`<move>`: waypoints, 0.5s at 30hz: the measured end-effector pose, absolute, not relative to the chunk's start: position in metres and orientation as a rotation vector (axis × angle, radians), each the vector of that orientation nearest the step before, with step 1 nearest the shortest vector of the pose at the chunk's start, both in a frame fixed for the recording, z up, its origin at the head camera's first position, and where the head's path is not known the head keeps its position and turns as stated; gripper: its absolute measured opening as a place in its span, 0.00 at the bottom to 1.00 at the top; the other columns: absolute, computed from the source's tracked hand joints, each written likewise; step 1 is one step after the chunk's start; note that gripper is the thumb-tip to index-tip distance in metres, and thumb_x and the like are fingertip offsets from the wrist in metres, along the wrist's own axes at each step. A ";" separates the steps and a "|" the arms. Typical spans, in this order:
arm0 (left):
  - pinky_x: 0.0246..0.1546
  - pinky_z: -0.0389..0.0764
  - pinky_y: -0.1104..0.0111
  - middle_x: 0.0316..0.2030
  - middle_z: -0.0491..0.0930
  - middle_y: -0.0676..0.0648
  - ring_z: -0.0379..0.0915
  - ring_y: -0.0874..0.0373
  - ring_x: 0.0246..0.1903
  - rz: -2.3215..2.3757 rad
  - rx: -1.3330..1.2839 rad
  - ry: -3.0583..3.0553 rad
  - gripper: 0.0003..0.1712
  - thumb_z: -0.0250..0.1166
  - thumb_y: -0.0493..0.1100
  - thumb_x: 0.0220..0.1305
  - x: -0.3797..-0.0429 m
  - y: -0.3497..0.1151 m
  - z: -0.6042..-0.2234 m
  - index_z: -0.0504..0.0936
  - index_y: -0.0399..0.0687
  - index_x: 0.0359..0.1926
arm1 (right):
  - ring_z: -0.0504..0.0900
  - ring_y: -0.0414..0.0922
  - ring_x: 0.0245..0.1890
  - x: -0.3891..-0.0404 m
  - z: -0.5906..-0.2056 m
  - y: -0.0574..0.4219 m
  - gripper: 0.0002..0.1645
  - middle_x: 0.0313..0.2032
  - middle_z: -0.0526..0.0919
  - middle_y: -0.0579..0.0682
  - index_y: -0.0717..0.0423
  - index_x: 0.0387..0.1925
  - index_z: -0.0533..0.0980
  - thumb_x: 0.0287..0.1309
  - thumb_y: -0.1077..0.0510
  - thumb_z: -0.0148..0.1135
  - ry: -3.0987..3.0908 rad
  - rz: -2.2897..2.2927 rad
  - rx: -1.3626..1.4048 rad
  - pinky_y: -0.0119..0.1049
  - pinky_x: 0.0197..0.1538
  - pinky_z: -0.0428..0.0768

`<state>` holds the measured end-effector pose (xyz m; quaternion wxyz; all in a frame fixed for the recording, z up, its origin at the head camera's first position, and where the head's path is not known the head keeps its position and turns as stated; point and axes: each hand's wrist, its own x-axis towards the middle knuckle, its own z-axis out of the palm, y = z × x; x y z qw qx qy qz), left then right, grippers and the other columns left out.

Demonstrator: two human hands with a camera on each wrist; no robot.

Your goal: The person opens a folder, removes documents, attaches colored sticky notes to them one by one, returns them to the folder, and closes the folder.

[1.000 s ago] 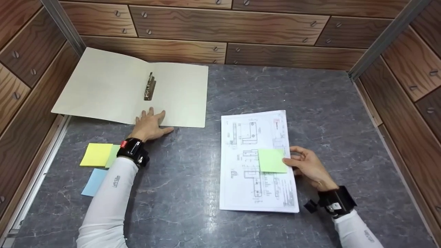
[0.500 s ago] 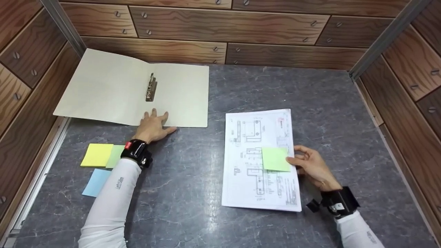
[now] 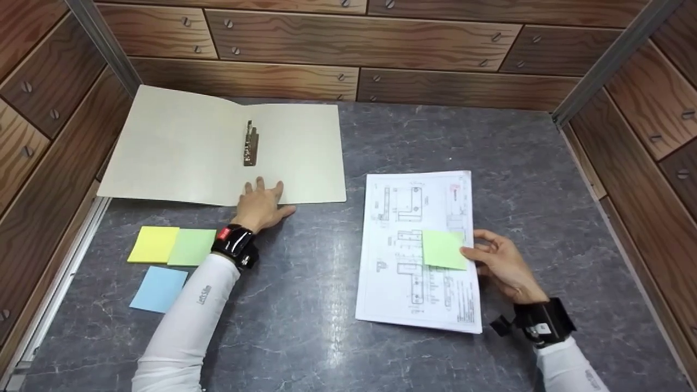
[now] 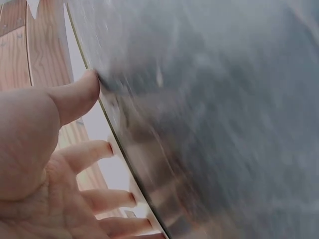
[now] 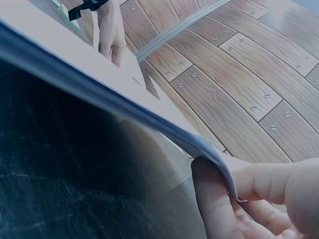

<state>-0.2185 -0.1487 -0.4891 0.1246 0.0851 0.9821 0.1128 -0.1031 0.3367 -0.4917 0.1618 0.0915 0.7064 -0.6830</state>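
Note:
An open cream folder [image 3: 174, 147] with a metal lever clip [image 3: 250, 144] at its spine lies at the back left. My left hand [image 3: 262, 206] rests on its near edge with fingers spread; in the left wrist view the fingertips [image 4: 102, 149] lie on the folder and the thumb is by its edge. My right hand [image 3: 503, 264] pinches the right edge of a stack of printed drawings [image 3: 397, 294], thumb on top and fingers beneath. A light green sticky note [image 3: 444, 250] lies on the top sheet by the thumb. The right wrist view shows the paper edge [image 5: 199, 144] bent in the grip.
Yellow [image 3: 153, 244], green [image 3: 193, 246] and blue [image 3: 159, 288] sticky notes lie left of my left forearm. The grey marbled tabletop [image 3: 305, 305] is bounded by wood-patterned walls [image 3: 305, 41] at the back and both sides.
The folder has slid right and a little towards me under my left hand, uncovering more of the green and blue notes. The drawings have shifted right with my right hand.

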 end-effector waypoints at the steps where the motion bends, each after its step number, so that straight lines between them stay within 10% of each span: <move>1: 0.68 0.66 0.31 0.74 0.51 0.17 0.50 0.16 0.72 0.321 0.250 2.864 0.46 0.57 0.66 0.72 -0.217 -0.146 -0.489 0.60 0.43 0.79 | 0.92 0.46 0.39 -0.103 -0.491 0.337 0.32 0.42 0.92 0.49 0.65 0.63 0.67 0.63 0.60 0.71 2.015 -1.952 0.266 0.36 0.35 0.90; 15: 0.71 0.65 0.34 0.76 0.50 0.20 0.50 0.19 0.73 0.279 0.224 2.832 0.47 0.59 0.67 0.70 -0.200 -0.109 -0.486 0.58 0.48 0.80 | 0.92 0.45 0.39 -0.105 -0.491 0.345 0.28 0.42 0.92 0.48 0.62 0.59 0.70 0.62 0.61 0.71 1.991 -1.998 0.290 0.37 0.38 0.91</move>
